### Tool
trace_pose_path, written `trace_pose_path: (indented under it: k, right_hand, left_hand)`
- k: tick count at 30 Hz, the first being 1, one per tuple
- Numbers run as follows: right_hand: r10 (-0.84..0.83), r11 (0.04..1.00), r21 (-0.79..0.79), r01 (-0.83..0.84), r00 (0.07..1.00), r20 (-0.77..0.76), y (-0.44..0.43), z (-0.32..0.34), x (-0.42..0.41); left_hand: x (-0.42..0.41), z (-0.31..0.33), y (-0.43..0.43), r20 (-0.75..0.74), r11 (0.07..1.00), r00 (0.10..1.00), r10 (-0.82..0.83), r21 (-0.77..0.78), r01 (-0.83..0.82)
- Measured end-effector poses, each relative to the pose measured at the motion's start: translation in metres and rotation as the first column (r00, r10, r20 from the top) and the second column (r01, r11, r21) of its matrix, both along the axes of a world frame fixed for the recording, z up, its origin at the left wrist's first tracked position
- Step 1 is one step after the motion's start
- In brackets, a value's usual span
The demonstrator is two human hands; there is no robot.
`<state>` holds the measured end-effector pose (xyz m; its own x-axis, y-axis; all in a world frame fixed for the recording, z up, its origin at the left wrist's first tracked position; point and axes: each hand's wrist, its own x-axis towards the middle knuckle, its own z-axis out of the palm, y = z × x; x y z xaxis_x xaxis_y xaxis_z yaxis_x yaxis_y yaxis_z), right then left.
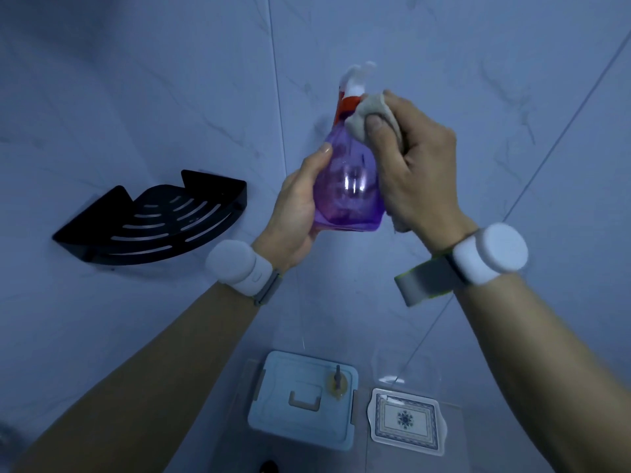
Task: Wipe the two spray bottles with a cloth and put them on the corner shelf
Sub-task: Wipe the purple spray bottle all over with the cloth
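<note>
A clear purple spray bottle (pixel 348 186) with a red collar and white trigger head is held upright in mid-air in front of the tiled wall. My left hand (pixel 297 216) grips its lower body from the left. My right hand (pixel 416 165) presses a beige cloth (pixel 362 114) against the bottle's neck and right side. The black corner shelf (pixel 150 223) is fixed to the wall at the left and holds nothing. A second spray bottle (pixel 338 384), yellowish with a dark top, stands on a box far below.
A light blue lidded box (pixel 293 401) sits on the floor below my hands. Beside it on the right lies a white patterned tray (pixel 406 418). Grey marbled wall tiles surround the shelf. Both wrists carry white bands.
</note>
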<state>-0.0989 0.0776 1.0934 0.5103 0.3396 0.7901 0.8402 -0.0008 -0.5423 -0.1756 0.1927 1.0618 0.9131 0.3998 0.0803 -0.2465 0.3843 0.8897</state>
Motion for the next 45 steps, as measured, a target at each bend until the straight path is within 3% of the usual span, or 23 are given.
trace_pose_path:
  k: [4, 7, 9, 14, 18, 21, 24, 26, 30, 35, 40, 42, 45]
  right_hand:
    - [0.015, 1.0, -0.02, -0.014, 0.997, 0.07, 0.002, -0.013, -0.016]
    - [0.068, 0.992, -0.119, -0.034, 0.954, 0.292, 0.006, -0.036, -0.035]
    - [0.085, 0.989, -0.143, -0.036, 0.929, 0.361, 0.005, -0.035, -0.034]
    - [0.034, 0.994, -0.109, -0.013, 0.981, 0.193, 0.01, -0.003, -0.01]
    - [0.081, 0.997, 0.009, -0.082, 0.993, 0.089, 0.009, 0.003, -0.003]
    - [0.089, 0.993, 0.072, -0.093, 0.995, 0.054, 0.007, -0.005, -0.007]
    - [0.1, 0.988, 0.119, -0.099, 0.995, -0.003, 0.005, -0.012, -0.008]
    - [0.106, 0.988, 0.107, -0.109, 0.994, 0.032, 0.004, -0.015, -0.008]
    - [0.114, 0.987, 0.109, -0.115, 0.993, 0.015, -0.001, -0.019, -0.012]
    - [0.129, 0.984, 0.138, -0.116, 0.988, -0.088, -0.009, -0.018, -0.014]
    - [0.029, 0.956, 0.287, 0.057, 0.958, -0.286, -0.02, -0.017, -0.001]
    - [-0.006, 0.956, 0.282, 0.081, 0.967, -0.256, -0.019, -0.006, 0.001]
    - [-0.013, 0.988, 0.15, 0.022, 0.998, -0.06, -0.009, 0.014, -0.007]
  left_hand:
    - [0.001, 0.003, 0.001, -0.002, 0.992, 0.994, 0.109, 0.061, -0.109]
    - [-0.003, -0.002, 0.005, 0.015, 0.984, 0.99, 0.137, 0.112, -0.138]
    - [-0.005, -0.003, 0.004, 0.007, 0.975, 0.99, 0.144, 0.172, -0.143]
    - [-0.004, 0.002, 0.002, 0.039, 0.96, 0.986, 0.161, 0.227, -0.166]
    - [-0.006, -0.003, -0.002, 0.065, 0.982, 0.993, 0.103, 0.155, -0.112]
    - [-0.004, -0.004, 0.004, 0.048, 0.997, 0.998, -0.039, 0.073, 0.035]
    - [-0.004, 0.003, 0.014, -0.021, 0.975, 0.98, -0.2, 0.099, 0.201]
    - [-0.003, 0.008, 0.014, -0.027, 0.955, 0.956, -0.291, 0.055, 0.292]
    - [0.0, 0.01, 0.015, -0.031, 0.931, 0.934, -0.356, 0.078, 0.358]
    - [0.003, 0.007, 0.009, -0.021, 0.947, 0.987, -0.159, 0.278, 0.159]
    - [0.003, 0.006, 0.003, -0.058, 0.844, 0.995, 0.081, 0.535, -0.038]
    - [0.004, 0.003, -0.001, -0.073, 0.783, 0.982, 0.175, 0.615, -0.094]
    - [0.006, -0.004, -0.009, -0.088, 0.648, 0.966, 0.243, 0.756, -0.094]
